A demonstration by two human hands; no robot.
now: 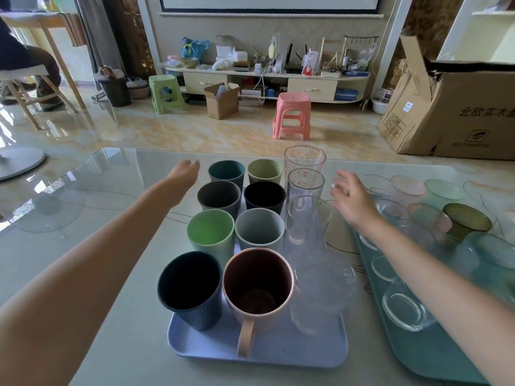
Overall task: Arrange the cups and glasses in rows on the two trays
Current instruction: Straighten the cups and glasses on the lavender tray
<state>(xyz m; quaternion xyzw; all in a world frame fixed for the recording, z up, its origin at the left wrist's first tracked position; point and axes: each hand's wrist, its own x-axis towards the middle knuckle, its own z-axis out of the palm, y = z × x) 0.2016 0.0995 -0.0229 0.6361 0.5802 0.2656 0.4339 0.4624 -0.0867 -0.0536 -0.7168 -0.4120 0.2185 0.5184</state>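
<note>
A lavender tray [306, 352] in front of me carries two rows of coloured cups, from a teal cup [226, 171] at the far end to a pink mug [257, 288] nearest me, plus a row of clear glasses [305, 196] on its right side. A teal tray [434, 355] on the right holds several clear and tinted glasses, among them an olive glass [465, 222]. My left hand [184, 171] hovers open left of the far cups. My right hand [352, 200] hangs open between the two trays, beside the tall glasses, holding nothing.
Both trays sit on a glossy table [111, 218]. Beyond its far edge stand a pink stool [292, 115] and a green stool [165, 93]. A big cardboard box [459, 112] stands on the floor at right. A person sits at a wooden table at far left.
</note>
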